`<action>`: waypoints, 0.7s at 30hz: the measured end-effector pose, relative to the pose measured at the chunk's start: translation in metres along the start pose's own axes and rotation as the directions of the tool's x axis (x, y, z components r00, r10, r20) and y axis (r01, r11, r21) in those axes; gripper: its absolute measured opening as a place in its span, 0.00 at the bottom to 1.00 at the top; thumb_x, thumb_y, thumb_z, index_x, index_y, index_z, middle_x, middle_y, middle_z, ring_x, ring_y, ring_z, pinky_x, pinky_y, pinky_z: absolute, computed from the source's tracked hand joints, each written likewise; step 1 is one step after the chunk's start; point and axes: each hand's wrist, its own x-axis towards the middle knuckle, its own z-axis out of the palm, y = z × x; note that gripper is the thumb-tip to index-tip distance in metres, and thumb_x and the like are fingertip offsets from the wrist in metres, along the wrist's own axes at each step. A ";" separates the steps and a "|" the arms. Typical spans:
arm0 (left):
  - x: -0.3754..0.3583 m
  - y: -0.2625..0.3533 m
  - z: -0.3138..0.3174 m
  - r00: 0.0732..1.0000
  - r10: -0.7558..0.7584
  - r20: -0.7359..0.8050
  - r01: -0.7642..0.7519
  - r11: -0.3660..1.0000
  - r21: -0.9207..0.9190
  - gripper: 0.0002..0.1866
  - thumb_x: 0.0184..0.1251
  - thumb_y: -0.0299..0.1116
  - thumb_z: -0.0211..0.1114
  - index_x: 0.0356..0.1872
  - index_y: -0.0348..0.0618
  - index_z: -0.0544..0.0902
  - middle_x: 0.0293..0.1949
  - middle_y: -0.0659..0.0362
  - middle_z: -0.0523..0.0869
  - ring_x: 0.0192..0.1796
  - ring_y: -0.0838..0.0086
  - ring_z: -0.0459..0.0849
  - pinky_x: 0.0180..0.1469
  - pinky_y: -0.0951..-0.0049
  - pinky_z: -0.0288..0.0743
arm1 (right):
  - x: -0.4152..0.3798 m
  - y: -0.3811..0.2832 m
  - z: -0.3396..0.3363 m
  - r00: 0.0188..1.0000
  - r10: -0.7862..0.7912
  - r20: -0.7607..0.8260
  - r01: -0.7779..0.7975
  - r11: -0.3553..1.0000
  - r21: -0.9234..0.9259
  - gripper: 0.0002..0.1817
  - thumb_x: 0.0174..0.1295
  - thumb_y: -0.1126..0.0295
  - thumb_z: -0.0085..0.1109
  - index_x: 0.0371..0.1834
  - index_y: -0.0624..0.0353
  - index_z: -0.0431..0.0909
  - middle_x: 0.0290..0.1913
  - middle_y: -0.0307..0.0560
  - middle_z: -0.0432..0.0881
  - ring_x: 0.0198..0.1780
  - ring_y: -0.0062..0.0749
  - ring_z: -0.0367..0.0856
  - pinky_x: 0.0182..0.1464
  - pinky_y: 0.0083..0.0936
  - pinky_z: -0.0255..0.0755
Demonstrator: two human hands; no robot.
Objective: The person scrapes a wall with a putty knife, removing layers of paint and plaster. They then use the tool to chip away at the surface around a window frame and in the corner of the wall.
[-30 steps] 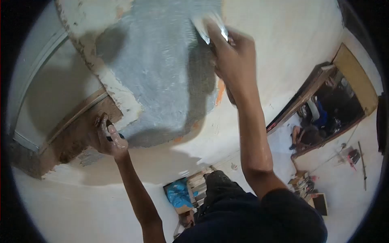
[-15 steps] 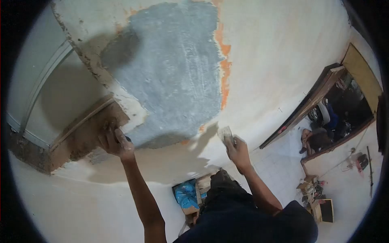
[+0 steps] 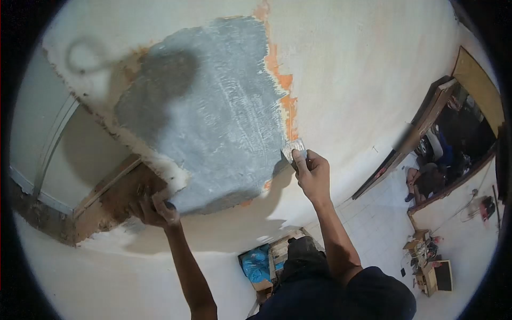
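Note:
My right hand (image 3: 314, 176) grips a putty knife (image 3: 294, 150), its pale, smeared blade against the wall at the right edge of a grey patch (image 3: 213, 112). Orange and cream layers (image 3: 288, 109) show along that edge. My left hand (image 3: 156, 208) is raised beside the brown, rough ledge of a wall opening (image 3: 114, 200), fingers curled. A small dark thing (image 3: 169, 205) shows at its thumb side; its kind cannot be made out. Shadows of my head and arms fall over the patch.
A blue plastic bag (image 3: 256, 264) lies in a box below, beside wooden boards (image 3: 282, 250). To the right is a doorway with a dark wooden frame (image 3: 410, 138), where a person (image 3: 424, 181) sits low. Clutter (image 3: 424, 253) stands against the far wall.
My right hand has moved up with the putty knife, from bare wall below to the patch's edge. My left hand stays by the ledge. The view has shifted slightly.

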 end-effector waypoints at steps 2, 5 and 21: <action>-0.001 0.001 0.000 0.995 -0.058 0.080 0.064 0.996 -0.070 0.14 0.68 0.31 0.55 0.52 0.40 0.72 0.40 0.48 0.82 0.49 0.45 0.78 0.50 0.42 0.70 | 0.001 0.006 -0.004 0.998 -0.043 0.053 0.044 0.999 -0.022 0.23 0.65 0.55 0.56 0.19 0.61 0.69 0.14 0.33 0.66 0.13 0.13 0.59 0.13 0.17 0.51; -0.009 -0.009 0.013 0.939 0.296 -0.177 -0.276 0.953 0.129 0.16 0.67 0.33 0.58 0.53 0.41 0.71 0.41 0.48 0.82 0.50 0.49 0.78 0.47 0.47 0.72 | -0.001 -0.005 -0.002 0.999 0.019 0.033 -0.018 0.999 -0.027 0.23 0.65 0.55 0.56 0.21 0.65 0.73 0.13 0.36 0.68 0.16 0.15 0.60 0.17 0.20 0.53; 0.003 0.003 0.003 0.993 0.086 -0.078 -0.090 0.995 -0.042 0.09 0.69 0.32 0.53 0.46 0.42 0.75 0.45 0.51 0.82 0.54 0.51 0.77 0.59 0.43 0.63 | 0.003 -0.040 0.001 0.995 0.093 0.022 -0.094 0.995 0.017 0.22 0.65 0.56 0.56 0.24 0.68 0.78 0.13 0.39 0.72 0.15 0.16 0.65 0.17 0.21 0.57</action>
